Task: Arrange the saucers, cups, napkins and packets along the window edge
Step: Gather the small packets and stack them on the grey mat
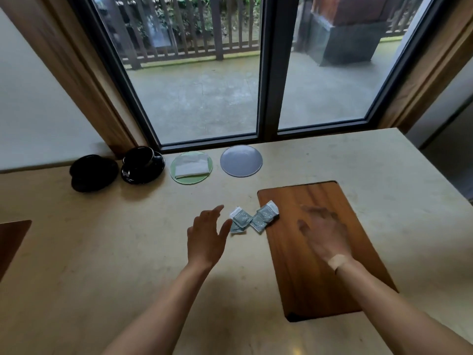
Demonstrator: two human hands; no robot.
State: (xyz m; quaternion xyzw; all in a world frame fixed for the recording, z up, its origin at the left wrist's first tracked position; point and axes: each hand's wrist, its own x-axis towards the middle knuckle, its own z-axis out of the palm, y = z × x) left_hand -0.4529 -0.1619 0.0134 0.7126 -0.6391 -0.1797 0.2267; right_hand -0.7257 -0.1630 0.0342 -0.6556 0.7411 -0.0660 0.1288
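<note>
Teal packets (252, 218) lie clustered on the surface (128, 239), overlapping the board (314, 265) edge. Your left hand (206, 239) is spread beside them; your right hand (323, 233), blurred, hovers flat, fingers extended. Cups (139, 156), a napkin (192, 165) and saucers (241, 160) line the window edge.

Soft grey daylight is let in through the window (263, 67). The room is left a bit dim. Soft shadows are seen under the arms. The right hand (321, 234) is badly blurred. Straight lines are bent near the edges of the picture.
</note>
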